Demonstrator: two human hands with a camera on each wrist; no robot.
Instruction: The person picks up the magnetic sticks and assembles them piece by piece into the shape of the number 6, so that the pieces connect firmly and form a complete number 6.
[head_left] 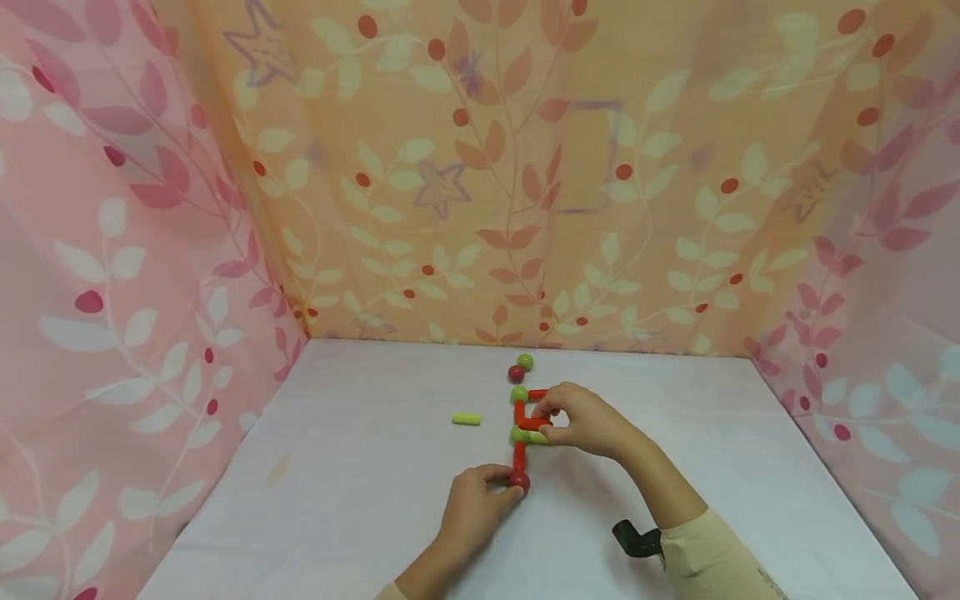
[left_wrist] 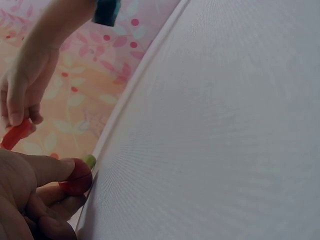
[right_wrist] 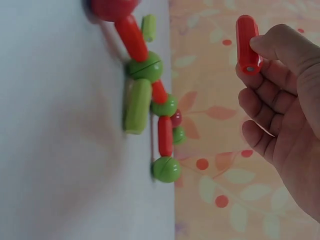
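My left hand (head_left: 474,510) pinches a red ball (head_left: 519,481) at the near end of a figure of balls and magnetic-looking rods lying on the table. From that ball a red rod (head_left: 520,457) leads to a green ball (right_wrist: 146,66), which bears a light green rod (right_wrist: 138,106) to the side. Another red rod joins it to a farther green ball (head_left: 519,395), where a red rod (right_wrist: 165,136) ends in one more green ball (right_wrist: 166,169). Above the figure, my right hand (head_left: 588,419) holds a separate red rod (right_wrist: 248,46) between thumb and fingers.
A loose light green rod (head_left: 466,419) lies left of the figure. Beyond its far end sit a loose red ball (head_left: 516,373) and a green ball (head_left: 525,362). Patterned cloth walls (head_left: 480,250) border the white table (head_left: 337,500). A dark angled piece (head_left: 636,540) shows beside the right sleeve.
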